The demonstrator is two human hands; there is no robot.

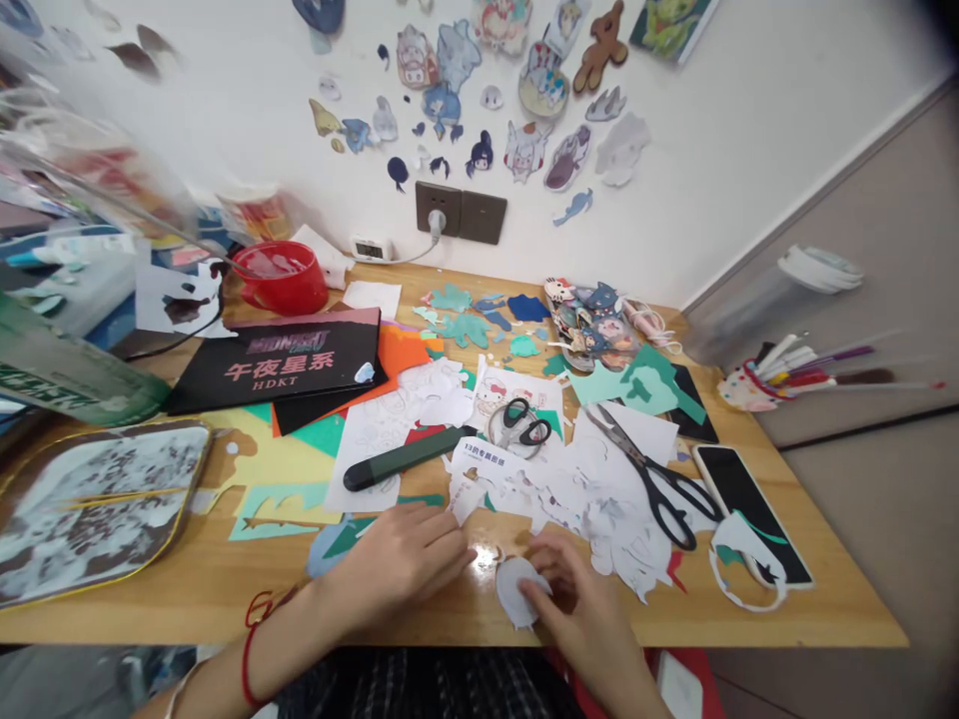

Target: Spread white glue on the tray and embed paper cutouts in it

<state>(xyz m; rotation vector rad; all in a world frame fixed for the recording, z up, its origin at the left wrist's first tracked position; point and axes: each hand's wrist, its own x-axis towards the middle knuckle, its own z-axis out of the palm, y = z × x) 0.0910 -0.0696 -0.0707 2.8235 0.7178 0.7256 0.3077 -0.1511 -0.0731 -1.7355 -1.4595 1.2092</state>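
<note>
A small round white paper cutout (513, 589) lies near the table's front edge. My right hand (576, 599) pinches its right side between thumb and fingers. To its left, my left hand (409, 559) rests palm down on the wood, fingers loosely bent and pointing toward the cutout but apart from it. The underside of that hand is hidden. Just beyond my hands are cut white paper sheets (550, 499), a dark green cutter-like tool (409, 457) and small black-handled scissors (526, 421) lying on a roll of clear tape (503, 439).
Large black scissors (659, 484) and a phone (749, 514) lie at right, with a white paper ring (749, 589) overlapping the phone. A pen cup (749, 387) stands at the right edge. Left are a black folder (277, 369), a red bowl (289, 285) and a yellow-edged tray (196, 479).
</note>
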